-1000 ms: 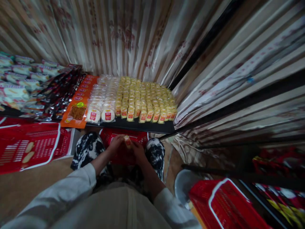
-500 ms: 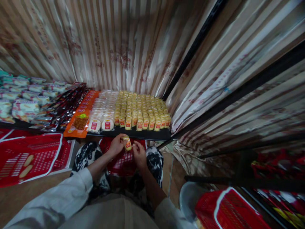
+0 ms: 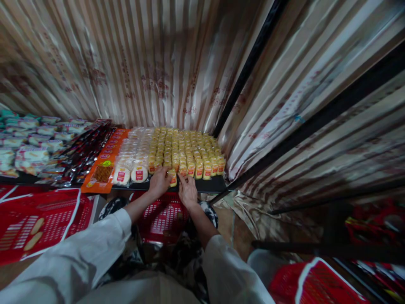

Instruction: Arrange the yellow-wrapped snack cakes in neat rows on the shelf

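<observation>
At the front edge of the black shelf point(image 3: 152, 185), my left hand point(image 3: 159, 182) is closed on a small yellow wrapped cake point(image 3: 172, 178) with a red label. My right hand point(image 3: 188, 191) is just to its right, fingers partly spread, their tips by the front row; whether they touch the cake I cannot tell. Behind both hands stand close rows of the same yellow wrapped cakes point(image 3: 198, 165). Left of these are rows of round white wrapped cakes point(image 3: 139, 173), with red labels on the front ones.
An orange snack bag point(image 3: 103, 173), dark shiny packets point(image 3: 82, 145) and white packets point(image 3: 31, 157) fill the shelf leftward. Red baskets stand below the shelf point(image 3: 161, 217), at left point(image 3: 57, 215) and lower right point(image 3: 316, 283). A black metal bar point(image 3: 249, 63) slants before the striped curtain point(image 3: 171, 63).
Both hands have moved forward and up, from above the red basket to the shelf's front edge. The yellow wrapped cake has travelled with the left hand to the front of the rows.
</observation>
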`<state>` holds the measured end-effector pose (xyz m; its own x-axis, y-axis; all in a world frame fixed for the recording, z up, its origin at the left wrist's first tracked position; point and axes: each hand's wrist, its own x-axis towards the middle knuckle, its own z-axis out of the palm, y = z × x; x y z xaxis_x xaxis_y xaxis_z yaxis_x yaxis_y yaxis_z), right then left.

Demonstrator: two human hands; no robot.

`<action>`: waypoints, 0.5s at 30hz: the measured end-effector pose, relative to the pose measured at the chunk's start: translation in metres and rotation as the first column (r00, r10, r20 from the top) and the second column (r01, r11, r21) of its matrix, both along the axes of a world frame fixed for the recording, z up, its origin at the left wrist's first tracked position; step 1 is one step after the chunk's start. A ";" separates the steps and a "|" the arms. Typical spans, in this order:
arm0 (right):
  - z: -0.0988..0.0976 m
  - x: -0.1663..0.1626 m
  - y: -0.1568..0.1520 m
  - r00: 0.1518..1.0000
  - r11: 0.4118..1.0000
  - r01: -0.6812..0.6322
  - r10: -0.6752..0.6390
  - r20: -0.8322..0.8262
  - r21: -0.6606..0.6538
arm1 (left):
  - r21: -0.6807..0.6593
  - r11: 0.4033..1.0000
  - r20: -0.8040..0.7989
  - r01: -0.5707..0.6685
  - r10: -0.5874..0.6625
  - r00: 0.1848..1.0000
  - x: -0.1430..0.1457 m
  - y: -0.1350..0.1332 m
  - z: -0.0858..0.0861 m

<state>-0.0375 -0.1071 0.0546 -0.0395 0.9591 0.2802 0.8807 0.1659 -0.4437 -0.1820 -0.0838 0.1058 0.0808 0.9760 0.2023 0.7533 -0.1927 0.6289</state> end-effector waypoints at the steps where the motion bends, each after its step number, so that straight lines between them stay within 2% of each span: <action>1: -0.001 0.002 0.000 1.000 1.000 -0.003 0.003 -0.007 0.000 | -0.010 1.000 -0.010 0.006 -0.006 1.000 0.002 0.002 0.000; 15: -0.008 0.008 -0.001 0.998 1.000 0.006 -0.006 -0.066 0.005 | 0.044 0.998 -0.067 0.050 -0.047 0.997 0.023 0.019 -0.012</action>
<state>-0.0298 -0.1077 0.0469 -0.0149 0.9579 0.2867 0.8504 0.1629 -0.5002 -0.1586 -0.0651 0.0943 0.1424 0.9604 0.2394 0.7819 -0.2575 0.5677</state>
